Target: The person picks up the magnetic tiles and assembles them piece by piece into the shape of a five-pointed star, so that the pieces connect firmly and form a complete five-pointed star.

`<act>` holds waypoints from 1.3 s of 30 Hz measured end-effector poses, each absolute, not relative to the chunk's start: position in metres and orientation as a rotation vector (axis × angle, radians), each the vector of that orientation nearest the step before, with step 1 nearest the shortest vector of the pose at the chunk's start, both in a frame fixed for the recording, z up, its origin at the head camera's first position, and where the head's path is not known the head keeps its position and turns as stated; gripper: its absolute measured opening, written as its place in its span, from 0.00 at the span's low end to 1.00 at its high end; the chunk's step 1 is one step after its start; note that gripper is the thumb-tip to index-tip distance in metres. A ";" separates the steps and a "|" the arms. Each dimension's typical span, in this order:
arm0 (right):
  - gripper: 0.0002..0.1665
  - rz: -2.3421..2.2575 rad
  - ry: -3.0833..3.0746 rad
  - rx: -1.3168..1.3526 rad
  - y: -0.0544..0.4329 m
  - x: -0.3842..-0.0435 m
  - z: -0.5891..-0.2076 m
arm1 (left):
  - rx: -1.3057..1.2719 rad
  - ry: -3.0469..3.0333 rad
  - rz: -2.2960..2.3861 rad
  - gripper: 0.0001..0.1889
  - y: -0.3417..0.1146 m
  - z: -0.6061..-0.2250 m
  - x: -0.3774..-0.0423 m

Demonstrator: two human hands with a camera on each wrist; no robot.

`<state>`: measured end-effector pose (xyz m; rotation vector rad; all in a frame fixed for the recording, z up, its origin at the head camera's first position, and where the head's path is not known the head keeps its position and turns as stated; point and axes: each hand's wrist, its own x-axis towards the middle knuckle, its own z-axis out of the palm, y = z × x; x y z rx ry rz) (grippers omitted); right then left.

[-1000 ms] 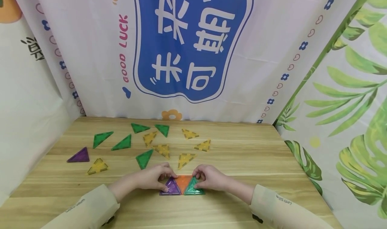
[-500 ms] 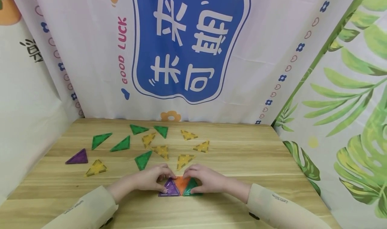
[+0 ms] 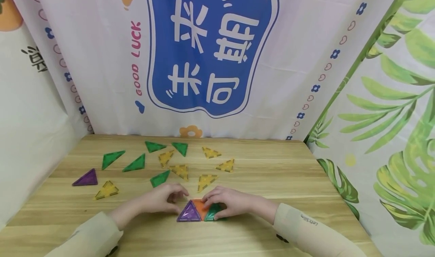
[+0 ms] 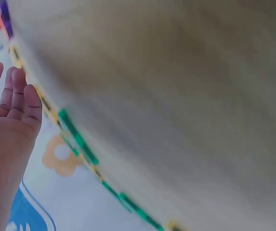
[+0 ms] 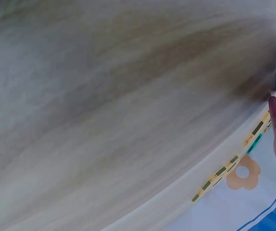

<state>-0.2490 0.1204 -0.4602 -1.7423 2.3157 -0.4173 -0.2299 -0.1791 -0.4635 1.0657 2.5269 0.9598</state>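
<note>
1. The left hand [image 3: 162, 198] is drawing away toward 10 o'clock from the translucent purple plastic triangle [image 3: 189, 212], which it was gripping half a second ago.
2. Its fingers are now bending loosely, with a wide gap opening between thumb and forefinger, and they are holding nothing; whether the thumb tip is grazing the purple triangle's 9 o'clock side, I cannot tell.
3. The right hand [image 3: 231, 201] is staying low over the translucent teal-green plastic triangle [image 3: 212, 211], its thumb and fingers closing narrowly about that piece, with the forefinger reaching onto the translucent orange plastic triangle [image 3: 198, 203].
4. The three pieces are lying flat in a row on the pale wooden table [image 3: 272, 174]: orange is sitting in the middle, purple adjoining it at 9 o'clock, teal-green at 3 o'clock.
5. For the work, the change seems to be leaving the purple triangle resting unheld in line, with only the right hand steadying the row.
6. Around the row, loose yellow triangles [image 3: 206, 182] and loose green triangles [image 3: 159, 178] are lying mostly between 10 and 12 o'clock, and a spare purple triangle [image 3: 86, 178] is resting well apart, between 9 and 10 o'clock.
</note>
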 end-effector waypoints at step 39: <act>0.22 -0.464 2.351 -1.623 0.150 -0.263 -0.462 | 0.761 2.973 0.598 0.30 -0.370 -0.438 -0.229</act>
